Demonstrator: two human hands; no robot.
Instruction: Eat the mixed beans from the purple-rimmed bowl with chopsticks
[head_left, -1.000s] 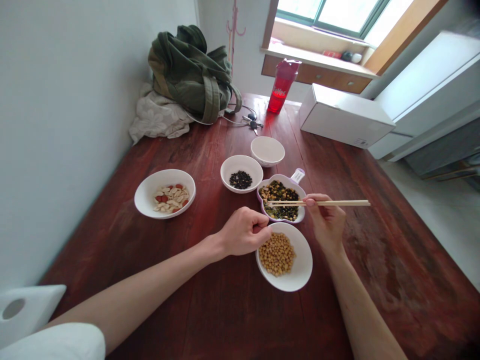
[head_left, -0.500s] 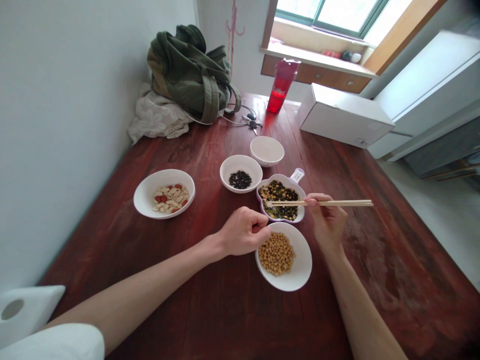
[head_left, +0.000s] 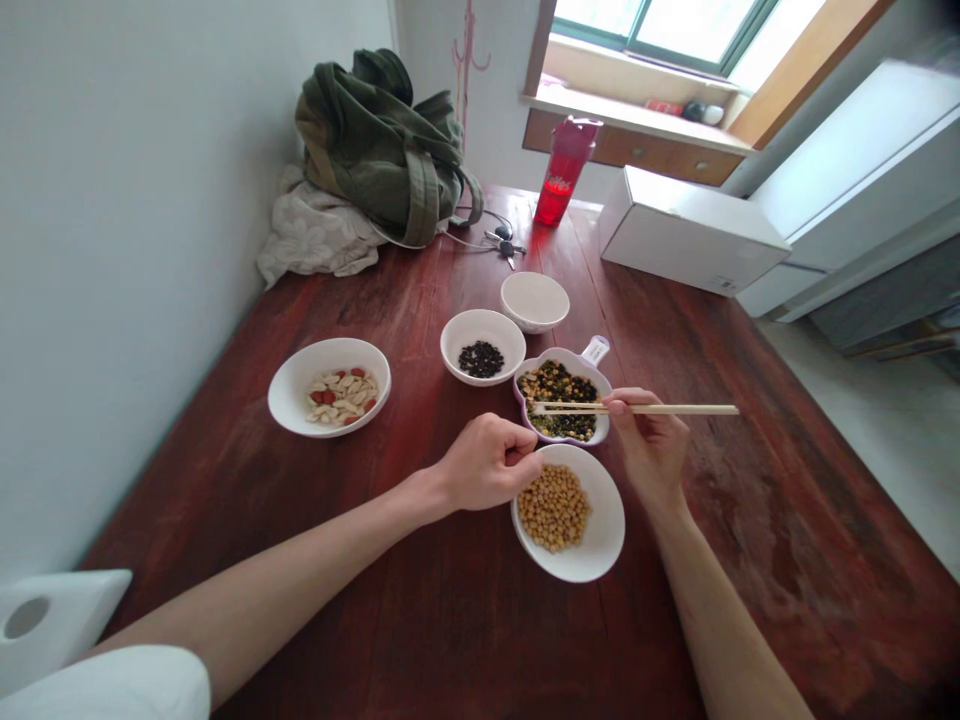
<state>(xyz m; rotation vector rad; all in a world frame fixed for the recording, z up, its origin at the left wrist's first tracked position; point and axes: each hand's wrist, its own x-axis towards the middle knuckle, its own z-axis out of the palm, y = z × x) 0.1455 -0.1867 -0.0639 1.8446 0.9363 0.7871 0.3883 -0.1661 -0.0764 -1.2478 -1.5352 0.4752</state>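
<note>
My right hand (head_left: 649,440) is closed round a pair of wooden chopsticks (head_left: 675,409), lying nearly level. Their tips are at the left side of a purple-rimmed dish (head_left: 602,378) with a short handle, which contains mixed beans and seeds. My left hand (head_left: 491,462) is closed at the upper left rim of a white bowl (head_left: 606,520), the thumb over its edge. Yellow soybeans (head_left: 555,508) lie in that bowl, which is close against the dish. The curled fingers of the left hand are partly hidden. Whether the tips hold a bean is too small to tell.
Behind the dish stand a white bowl (head_left: 459,338) of black beans and another white bowl (head_left: 535,298). To the left, a white bowl (head_left: 289,395) contains pale seeds and reddish nuts. Farther back are a green bag (head_left: 375,150), keys (head_left: 506,247), a red bottle (head_left: 561,175) and a white box (head_left: 686,235).
The chopsticks and my right hand have shifted slightly left, and the rear ends of the sticks have come together. My left hand and the bowls stay in place.
</note>
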